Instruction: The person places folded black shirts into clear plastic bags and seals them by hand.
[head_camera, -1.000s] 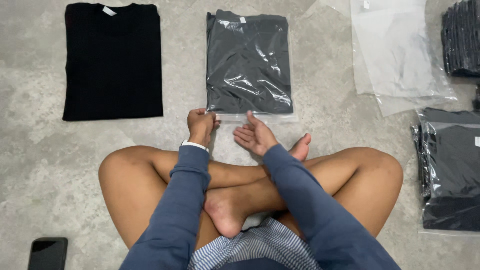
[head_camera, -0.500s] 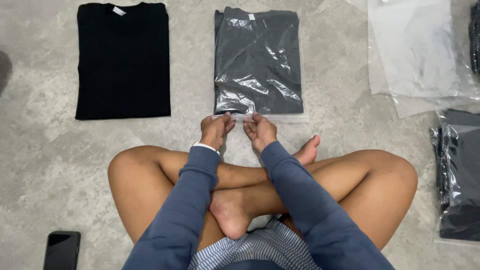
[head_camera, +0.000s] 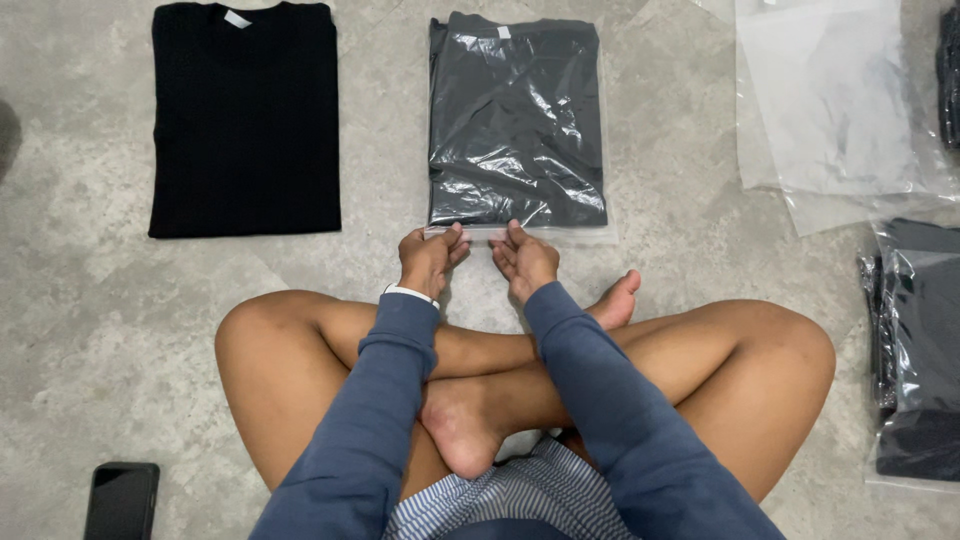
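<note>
On the floor (head_camera: 90, 330), directly ahead of the seated person's crossed legs, lies a bagged dark shirt (head_camera: 515, 120), long axis running away from the body. Left hand (head_camera: 428, 262) and right hand (head_camera: 524, 260) sit side by side at its near edge, each grip pinched together on the clear bag flap (head_camera: 480, 233). Both hands are equally near. A folded black shirt (head_camera: 245, 120) lies apart to the left.
</note>
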